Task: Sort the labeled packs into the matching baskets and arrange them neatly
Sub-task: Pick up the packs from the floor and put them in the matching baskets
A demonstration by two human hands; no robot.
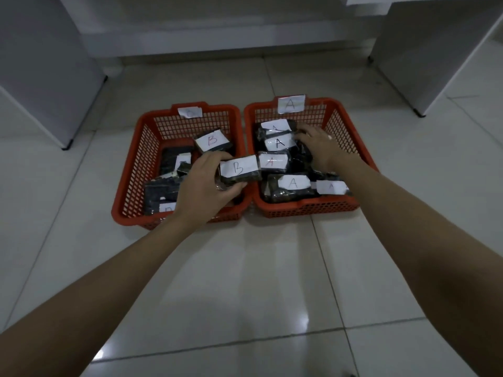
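Two red mesh baskets stand side by side on the tiled floor. The left basket carries a paper tag marked B, the right basket a tag marked A. My left hand grips a dark pack labeled B over the right rim of the left basket. Another B pack and several dark packs lie in that basket. My right hand rests palm down on the dark packs in the right basket, beside several packs labeled A. Whether it grips one is hidden.
White cabinet panels stand at the left and at the right, each on small dark feet. A low white plinth runs behind the baskets. Glossy floor tiles spread in front of the baskets.
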